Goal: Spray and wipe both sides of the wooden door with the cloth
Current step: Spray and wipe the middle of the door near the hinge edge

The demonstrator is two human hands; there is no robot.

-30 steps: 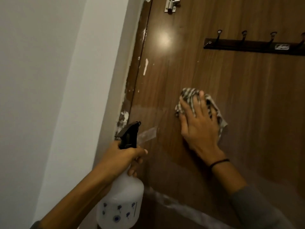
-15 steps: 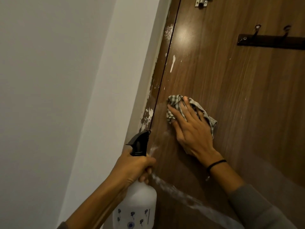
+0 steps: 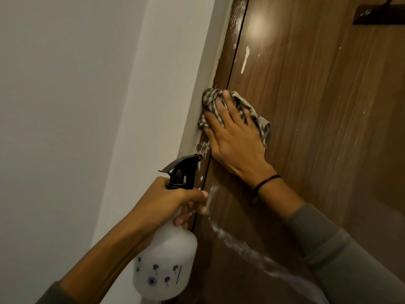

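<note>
My right hand, fingers spread flat, presses the cloth onto the door by its frame edge. Below it, my left hand grips the spray bottle. Wet streaks under my wrist await wiping, so I judge this side half done. The other side I cannot see.

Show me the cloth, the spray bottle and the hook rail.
cloth (image 3: 210,99), head view, checked fold at its left end.
spray bottle (image 3: 166,255), head view, white body.
hook rail (image 3: 381,16), head view, dark bar.
</note>
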